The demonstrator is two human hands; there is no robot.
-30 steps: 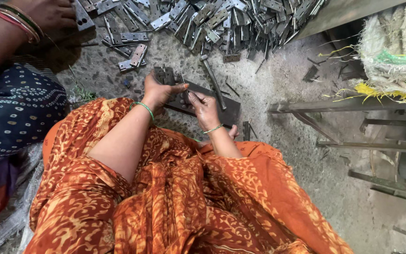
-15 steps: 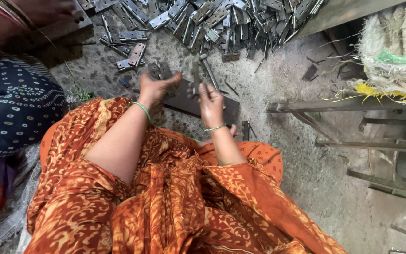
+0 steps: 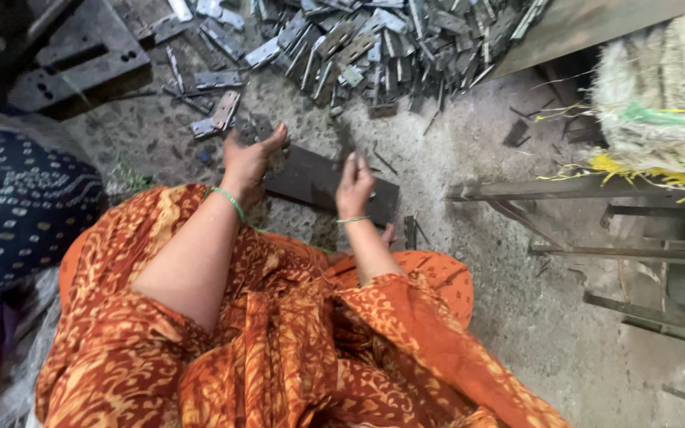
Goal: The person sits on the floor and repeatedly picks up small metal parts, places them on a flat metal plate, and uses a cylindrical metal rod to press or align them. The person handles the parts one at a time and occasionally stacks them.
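Observation:
I sit on the ground in an orange patterned garment (image 3: 295, 349). My left hand (image 3: 249, 162), with a green bangle on the wrist, is spread open, its fingers over small dark metal pieces (image 3: 254, 127). My right hand (image 3: 353, 186) rests on a dark flat metal plate (image 3: 311, 178) lying on the concrete. Its fingers curl around the lower end of a thin dark metal strip (image 3: 344, 139) that points away from me. The two hands are about a hand's width apart.
A heap of grey metal parts (image 3: 374, 40) lies ahead. A dark metal block with holes (image 3: 81, 63) sits at the upper left. Another person in a dark blue dotted garment (image 3: 17, 206) sits at my left. Metal frame bars (image 3: 596, 190) and a straw-filled sack (image 3: 660, 111) stand at the right.
My hands, which were together on one piece over the plate, have separated. The left hand opened and moved left and forward. The right hand lifted with the strip.

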